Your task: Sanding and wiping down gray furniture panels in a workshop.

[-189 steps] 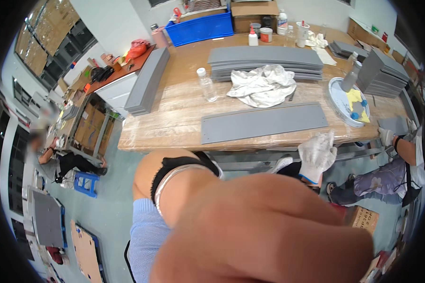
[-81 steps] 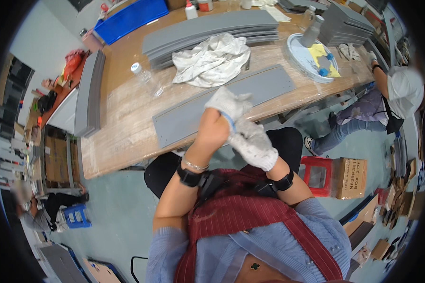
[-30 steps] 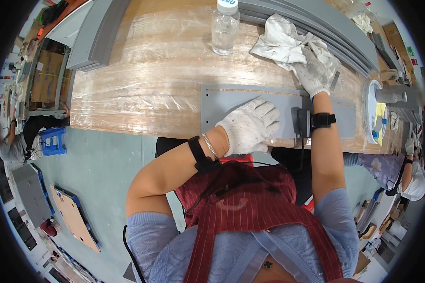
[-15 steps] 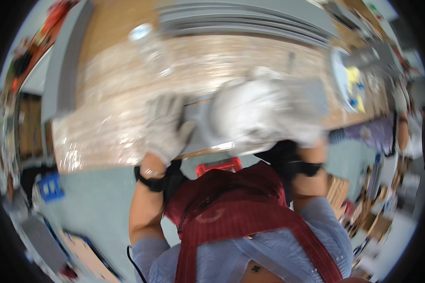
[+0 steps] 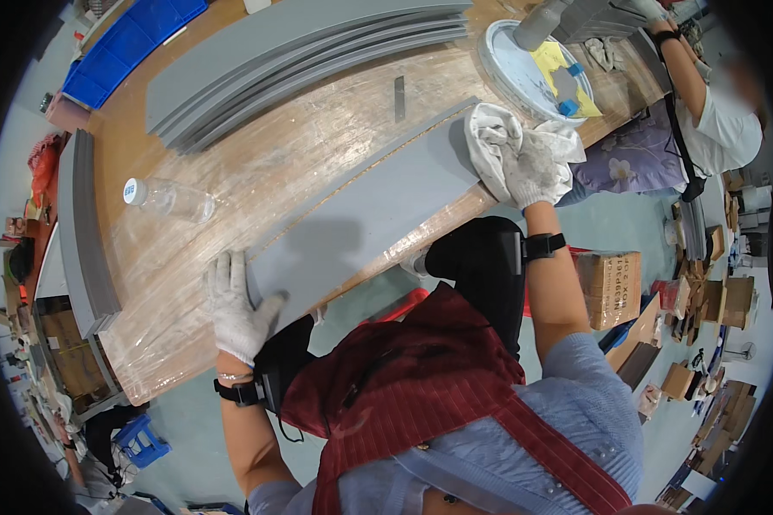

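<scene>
Grey panel [image 5: 391, 193], frame centre, appears mid-wipe, completion unconfirmed: left hand [image 5: 237, 311] spread flat at lower-left end, right hand [image 5: 531, 174] gripping white cloth [image 5: 492, 136] at upper-right.

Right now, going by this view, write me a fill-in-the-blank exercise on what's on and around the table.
1. The left hand and the right hand both wear ____.
2. The long board between them is ____ in colour.
3. The white cloth is held by the ____ hand.
4. The plastic crate is ____ in colour.

Missing words: gloves; gray; right; blue.
</scene>
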Demonstrator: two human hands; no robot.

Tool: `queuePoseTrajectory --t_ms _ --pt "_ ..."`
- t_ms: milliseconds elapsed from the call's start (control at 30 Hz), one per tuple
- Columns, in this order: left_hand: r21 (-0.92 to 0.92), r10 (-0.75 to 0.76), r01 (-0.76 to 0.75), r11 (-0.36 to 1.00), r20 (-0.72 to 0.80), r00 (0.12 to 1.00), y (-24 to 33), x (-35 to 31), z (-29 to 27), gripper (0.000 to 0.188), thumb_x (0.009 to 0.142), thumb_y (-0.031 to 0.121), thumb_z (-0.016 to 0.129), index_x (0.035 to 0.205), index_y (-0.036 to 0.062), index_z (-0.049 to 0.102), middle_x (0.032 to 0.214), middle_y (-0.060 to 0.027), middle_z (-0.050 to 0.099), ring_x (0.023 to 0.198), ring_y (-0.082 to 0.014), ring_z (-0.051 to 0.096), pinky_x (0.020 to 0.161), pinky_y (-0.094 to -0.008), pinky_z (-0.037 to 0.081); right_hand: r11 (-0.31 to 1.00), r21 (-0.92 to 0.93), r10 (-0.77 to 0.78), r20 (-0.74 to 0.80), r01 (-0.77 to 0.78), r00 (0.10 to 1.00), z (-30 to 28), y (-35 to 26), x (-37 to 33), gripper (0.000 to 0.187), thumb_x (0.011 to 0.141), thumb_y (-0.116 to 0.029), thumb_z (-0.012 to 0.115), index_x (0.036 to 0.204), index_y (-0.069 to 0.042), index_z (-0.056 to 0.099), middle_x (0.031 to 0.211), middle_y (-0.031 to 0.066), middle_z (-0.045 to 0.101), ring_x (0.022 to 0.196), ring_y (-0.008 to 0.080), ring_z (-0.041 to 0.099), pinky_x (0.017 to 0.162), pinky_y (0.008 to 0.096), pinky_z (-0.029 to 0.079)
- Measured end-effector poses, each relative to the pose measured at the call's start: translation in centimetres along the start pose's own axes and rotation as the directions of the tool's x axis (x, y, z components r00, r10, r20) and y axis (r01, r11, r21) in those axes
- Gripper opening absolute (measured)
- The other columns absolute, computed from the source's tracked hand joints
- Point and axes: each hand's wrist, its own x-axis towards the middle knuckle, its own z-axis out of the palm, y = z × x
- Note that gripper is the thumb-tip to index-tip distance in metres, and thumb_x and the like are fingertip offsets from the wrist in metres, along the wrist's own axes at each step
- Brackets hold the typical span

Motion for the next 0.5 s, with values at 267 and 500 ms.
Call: queuePoseTrajectory --t_ms 267,500 --pt "0.429 -0.111 -0.045 0.902 0.33 0.937 5.7 -5.3 -0.3 0.089 0.078 0.019 0.076 0.156 0.0122 0.033 0.162 -0.0277 0.024 0.148 -0.0548 0.022 0.116 -0.0664 0.029 0.982 0.142 0.097 0.181 -0.124 0.979 -3.4 -0.2 -0.7 0.047 0.096 -0.044 0.056 0.125 -0.008 0.067 0.115 0.024 0.071 0.112 0.0414 0.066 0.097 0.0499 0.051" --pt "0.122 0.101 -0.127 0.984 0.199 0.975 -0.1 -5.5 -7.3 0.054 0.087 0.004 0.063 0.139 0.0131 0.059 0.134 -0.0178 0.065 0.122 -0.0367 0.062 0.104 -0.0439 0.05 0.853 0.347 -0.42 0.012 0.39 0.907 -13.1 -0.7 -0.5 0.049 0.096 -0.031 0.062 0.137 -0.004 0.059 0.12 0.0137 0.071 0.111 0.0276 0.068 0.094 0.0408 0.054"
